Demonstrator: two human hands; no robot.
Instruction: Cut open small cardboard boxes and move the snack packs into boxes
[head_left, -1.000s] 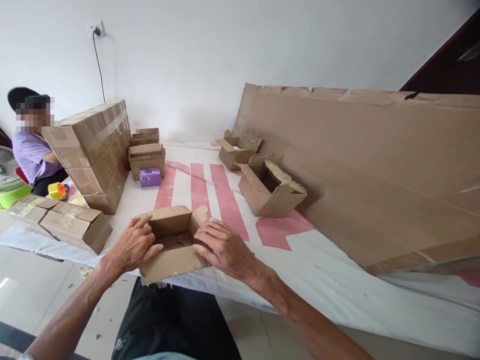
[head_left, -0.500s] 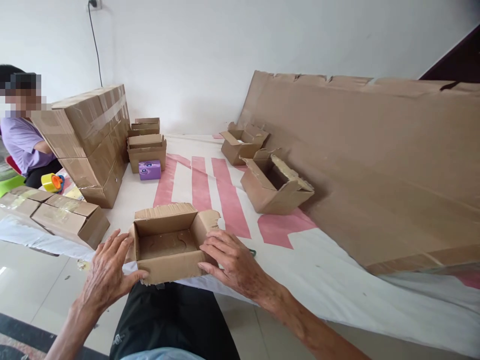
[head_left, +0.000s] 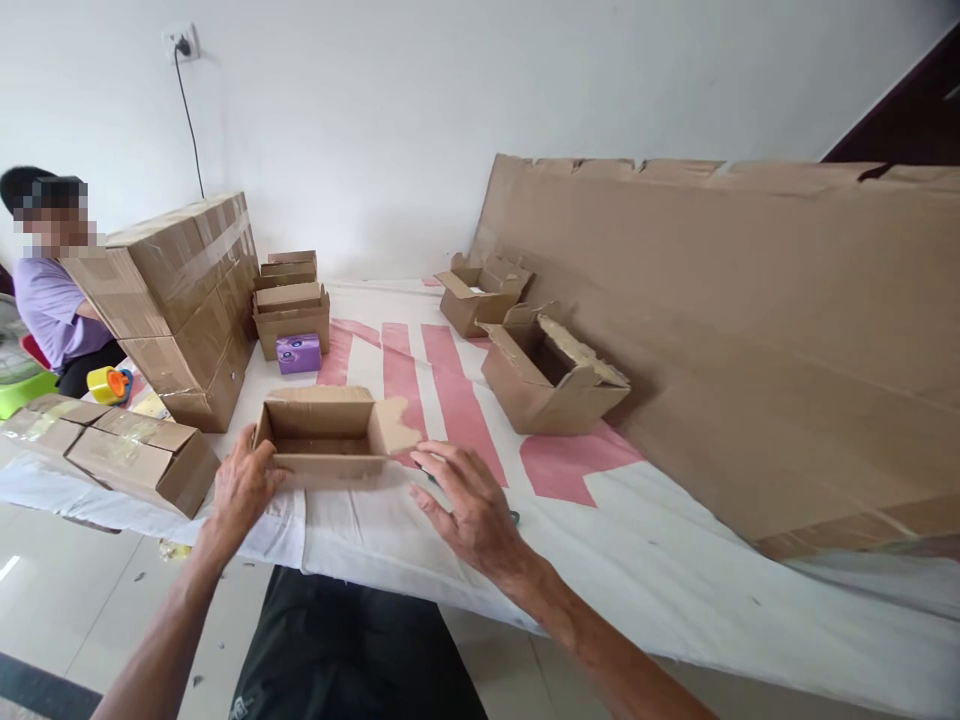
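An open cardboard box (head_left: 321, 470) stands on the cloth-covered table before me, its torn right flap folded outward. My left hand (head_left: 244, 480) is closed around the box's left end, the thumb at the front corner. Just off the right flap, my right hand (head_left: 465, 500) is open, fingers apart and holding nothing. Partly hidden beneath it lies a tool with a green handle (head_left: 514, 517), possibly scissors. Behind the box sits a small purple packet (head_left: 298, 353), in front of more open cartons (head_left: 292, 318).
Taped cartons (head_left: 180, 290) are stacked at the left, with two more (head_left: 142, 445) near the table edge. Two open boxes (head_left: 551, 375) stand at the right against a large cardboard sheet (head_left: 712, 330). A person in purple (head_left: 56, 310) sits far left, near yellow tape (head_left: 105, 385).
The box has moved forward from the table's front edge, farther onto the cloth. My right hand has let go of its right end, while my left hand stays on the left end.
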